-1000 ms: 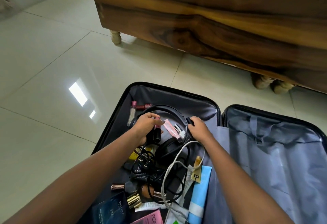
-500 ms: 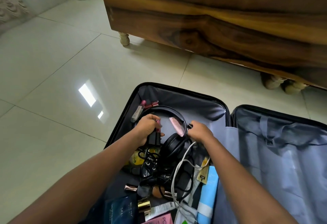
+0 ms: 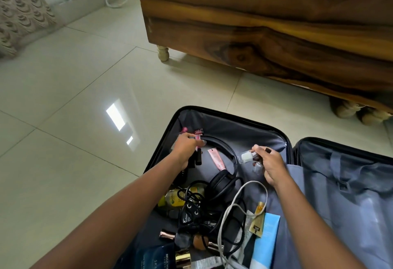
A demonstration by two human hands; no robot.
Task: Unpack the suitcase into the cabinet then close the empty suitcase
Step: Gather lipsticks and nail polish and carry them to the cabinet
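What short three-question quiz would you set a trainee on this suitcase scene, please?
1. True or false: the suitcase lies open.
2. What does the right hand hold? A: a small clear bottle. B: a blue box. C: a white cable.
3. Fill in: the pink tube lies within the curve of the black ____.

Key: 1 true; 2 A; 3 headphones.

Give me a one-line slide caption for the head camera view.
Left hand grips makeup tubes and right hand holds small bottles over the open suitcase, near a wooden cabinet.
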